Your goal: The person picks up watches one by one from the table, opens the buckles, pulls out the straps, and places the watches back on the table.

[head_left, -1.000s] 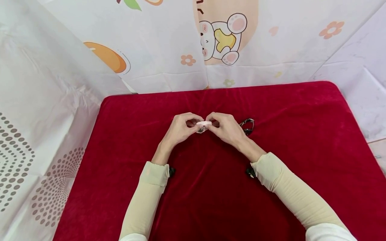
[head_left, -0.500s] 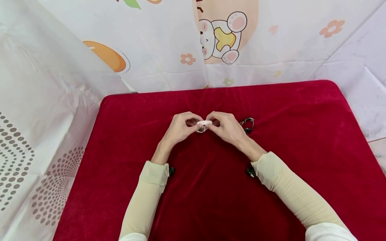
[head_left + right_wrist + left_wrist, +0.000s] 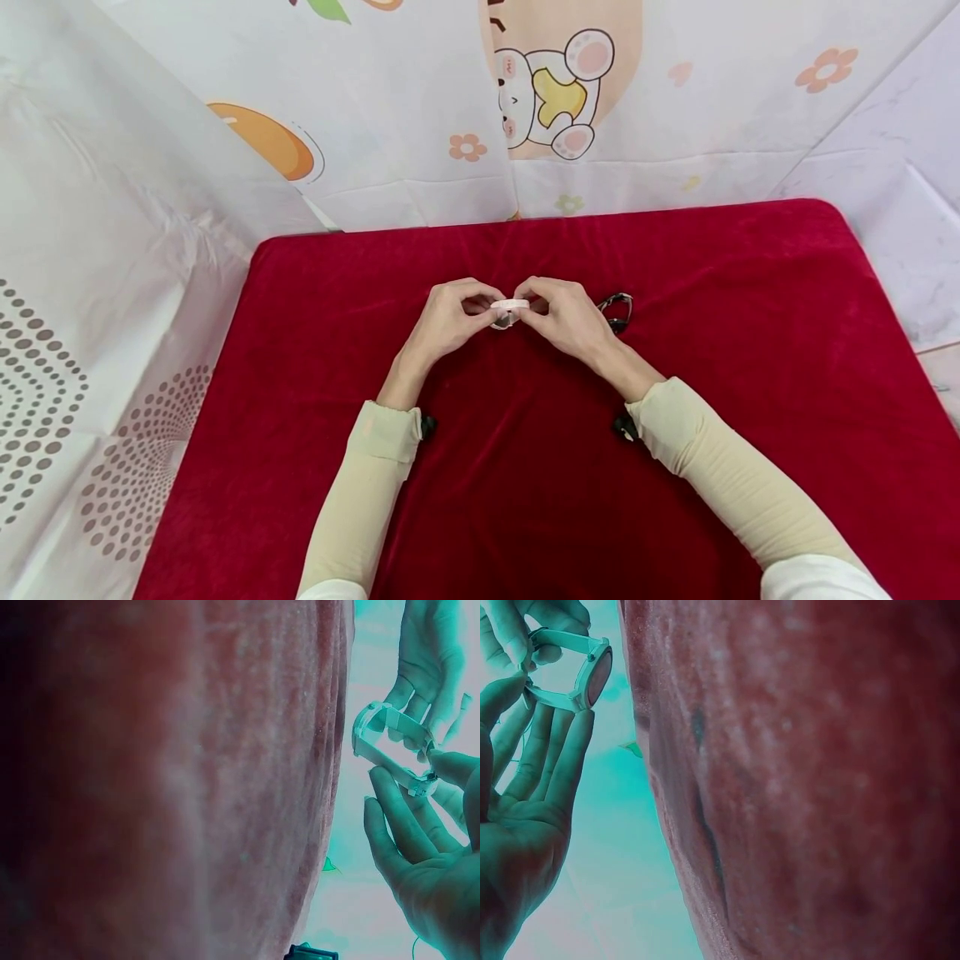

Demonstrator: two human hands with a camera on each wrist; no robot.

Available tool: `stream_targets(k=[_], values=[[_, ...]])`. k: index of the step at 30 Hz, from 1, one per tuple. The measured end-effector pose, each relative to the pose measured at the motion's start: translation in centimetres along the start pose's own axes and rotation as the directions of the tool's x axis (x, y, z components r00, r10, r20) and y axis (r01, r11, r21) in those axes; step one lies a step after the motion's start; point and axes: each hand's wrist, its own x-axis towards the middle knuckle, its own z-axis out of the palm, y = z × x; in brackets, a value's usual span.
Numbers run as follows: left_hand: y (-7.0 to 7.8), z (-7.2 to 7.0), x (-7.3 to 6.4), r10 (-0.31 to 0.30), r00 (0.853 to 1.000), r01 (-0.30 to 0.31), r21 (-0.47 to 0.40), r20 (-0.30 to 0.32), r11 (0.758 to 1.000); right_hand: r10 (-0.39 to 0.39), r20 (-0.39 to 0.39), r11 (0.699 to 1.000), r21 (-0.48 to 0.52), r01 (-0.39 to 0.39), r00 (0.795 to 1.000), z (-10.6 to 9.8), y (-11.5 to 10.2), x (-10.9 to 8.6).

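Note:
A wristwatch [image 3: 510, 305] with a light strap is held up between both hands near the table's middle. Its strap forms a loop, and the round case [image 3: 598, 678] faces down toward the cloth in the left wrist view. My left hand [image 3: 447, 318] pinches one side of the strap between thumb and fingers. My right hand [image 3: 564, 319] pinches the other side, fingertips meeting close to the left ones at the strap ends. In the right wrist view the buckle end [image 3: 421, 784] sits by the right thumb. How the strap ends join is partly hidden by fingers.
A dark looped item [image 3: 618, 312], perhaps another watch, lies on the red cloth [image 3: 712, 317] just right of the right hand. Printed white curtains [image 3: 420, 92] hang behind the table and along its left side.

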Motion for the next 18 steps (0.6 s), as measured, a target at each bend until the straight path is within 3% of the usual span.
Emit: stream_targets(k=[18], values=[[-0.16, -0.13, -0.09, -0.007, 1.0, 0.007, -0.02, -0.001, 1.0, 0.002, 0.01, 1.0, 0.007, -0.002, 1.0, 0.02, 0.08, 0.07]])
